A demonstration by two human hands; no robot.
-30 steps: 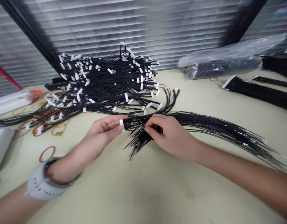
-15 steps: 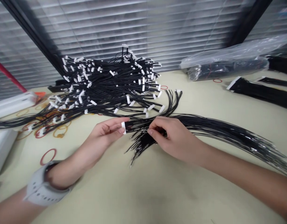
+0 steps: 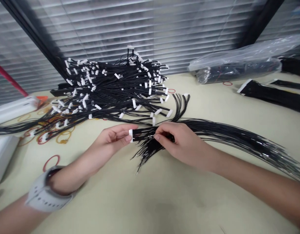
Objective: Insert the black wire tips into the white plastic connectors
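A white connector (image 3: 130, 136) with a row of black wires running out to the right is pinched between the thumb and fingers of my left hand (image 3: 113, 139). My right hand (image 3: 180, 139) is closed in a pinch, and a thin wire with a small metal tip (image 3: 151, 136) pokes out from its fingertips towards the connector. Loose black wires (image 3: 150, 151) with metal ends fan out beneath the right hand, which partly covers them. The rest of this wire bundle (image 3: 220, 130) stretches to the right across the table.
Behind the hands lies a large heap of black cables with white connectors (image 3: 111, 87). Rubber bands (image 3: 51, 162) are scattered at left. At back right are a plastic-wrapped bundle (image 3: 233, 70) and a flat black cable bundle (image 3: 274, 96). Window blinds (image 3: 164, 32) stand behind the table (image 3: 152, 201).
My left hand and the connector have shifted slightly right and down, nearer the right fingertips. A wire tip now shows in front of my right hand, which has hardly moved.
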